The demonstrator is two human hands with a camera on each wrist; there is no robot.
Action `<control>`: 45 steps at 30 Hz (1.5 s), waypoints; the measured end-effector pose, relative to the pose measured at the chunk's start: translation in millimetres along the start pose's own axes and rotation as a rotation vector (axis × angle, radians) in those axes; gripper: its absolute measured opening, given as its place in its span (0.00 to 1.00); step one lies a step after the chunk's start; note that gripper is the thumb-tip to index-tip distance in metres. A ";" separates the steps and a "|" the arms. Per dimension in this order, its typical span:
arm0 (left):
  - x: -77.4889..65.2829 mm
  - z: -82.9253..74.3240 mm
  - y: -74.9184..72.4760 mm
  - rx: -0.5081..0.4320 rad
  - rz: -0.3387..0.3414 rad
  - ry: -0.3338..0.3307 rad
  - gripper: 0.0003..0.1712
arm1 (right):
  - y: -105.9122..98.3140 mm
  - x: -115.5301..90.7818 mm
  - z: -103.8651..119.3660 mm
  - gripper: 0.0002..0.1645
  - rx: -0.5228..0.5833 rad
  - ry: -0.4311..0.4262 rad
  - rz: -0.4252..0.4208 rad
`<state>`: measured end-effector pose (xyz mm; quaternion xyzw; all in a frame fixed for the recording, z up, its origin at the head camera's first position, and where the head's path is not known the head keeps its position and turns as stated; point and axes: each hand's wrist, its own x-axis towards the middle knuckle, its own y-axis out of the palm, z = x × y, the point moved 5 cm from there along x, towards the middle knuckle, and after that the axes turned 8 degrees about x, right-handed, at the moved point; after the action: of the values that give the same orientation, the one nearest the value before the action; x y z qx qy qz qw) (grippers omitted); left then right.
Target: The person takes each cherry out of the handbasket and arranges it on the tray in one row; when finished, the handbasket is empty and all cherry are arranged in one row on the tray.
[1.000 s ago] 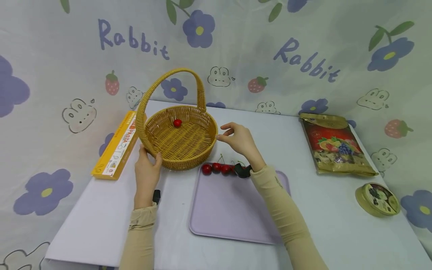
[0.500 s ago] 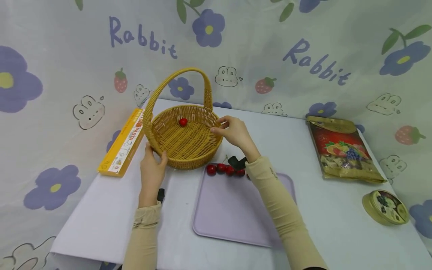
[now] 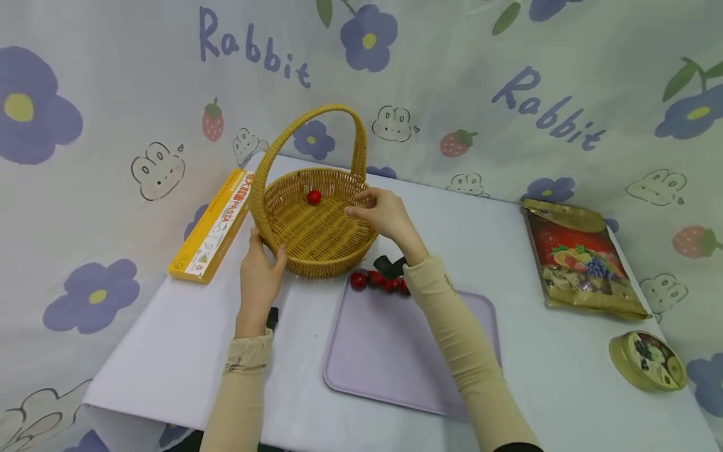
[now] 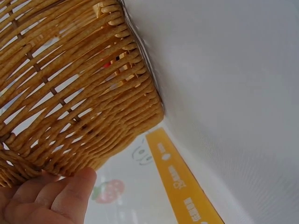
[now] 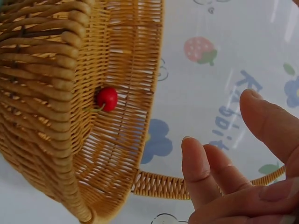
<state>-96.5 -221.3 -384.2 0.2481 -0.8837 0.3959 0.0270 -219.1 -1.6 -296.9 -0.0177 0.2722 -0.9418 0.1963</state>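
Note:
A yellow wicker basket (image 3: pixel 322 269) with a tall arched handle stands on the white table. One red cherry (image 3: pixel 314 197) lies inside it near the back wall; its green stem shows in the right wrist view. My left hand (image 3: pixel 260 279) holds the basket's left front side by the rim, beside the handle's base. Over the basket's right rim reaches my right hand (image 3: pixel 386 216), its thumb and fingers (image 5: pixel 195 158) apart with nothing between them. Several more cherries (image 3: pixel 358 280) line the back edge of a lilac tray (image 3: pixel 390 358), partly hidden by the right wrist.
Left of the basket lies a yellow pasta box (image 3: pixel 211 232). A red and gold fruit-printed bag (image 3: pixel 584 257) and a round tin (image 3: pixel 648 362) lie at the table's right edge. Behind hangs a printed cloth (image 3: pixel 429 75).
My right hand has moved left, from outside the basket's right rim to over its inside. The left hand keeps its place on the basket. The head view has shifted slightly.

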 end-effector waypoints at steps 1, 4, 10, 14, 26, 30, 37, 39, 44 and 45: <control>1.2 -0.5 -0.6 0.002 0.004 -0.002 0.42 | 0.4 1.3 2.0 0.30 0.000 0.000 0.003; 3.0 -1.7 -1.7 0.001 0.021 -0.014 0.42 | 1.8 5.7 7.3 0.29 -0.005 0.009 0.010; 3.0 -1.1 -2.7 -0.003 0.028 -0.031 0.43 | 8.7 16.7 17.8 0.28 -0.014 0.008 0.025; 2.6 1.3 -3.6 -0.001 0.027 -0.042 0.43 | 16.3 25.3 19.9 0.29 -0.026 0.018 0.047; 1.6 4.1 -8.1 0.019 0.030 -0.044 0.43 | 36.2 47.6 16.6 0.27 -0.010 0.039 0.090; 1.2 2.8 -9.1 0.013 0.030 -0.044 0.43 | 41.5 52.7 17.7 0.26 -0.014 0.043 0.100; 0.0 0.1 -8.9 0.026 0.032 -0.030 0.43 | 47.3 59.8 17.8 0.27 -0.057 0.078 0.108; -0.4 -0.6 -8.8 0.027 0.033 -0.030 0.43 | 49.6 62.6 18.1 0.28 -0.053 0.085 0.116; -1.9 -2.9 -8.3 0.025 0.024 -0.020 0.43 | 57.9 69.3 15.4 0.29 -0.065 0.103 0.145; -2.4 -3.1 -7.8 0.026 0.024 -0.018 0.43 | 59.9 70.4 13.7 0.29 -0.061 0.112 0.151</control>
<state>-91.3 -222.4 -377.3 0.2413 -0.8817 0.4053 0.0111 -260.5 -81.6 -321.5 0.0498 0.3118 -0.9152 0.2505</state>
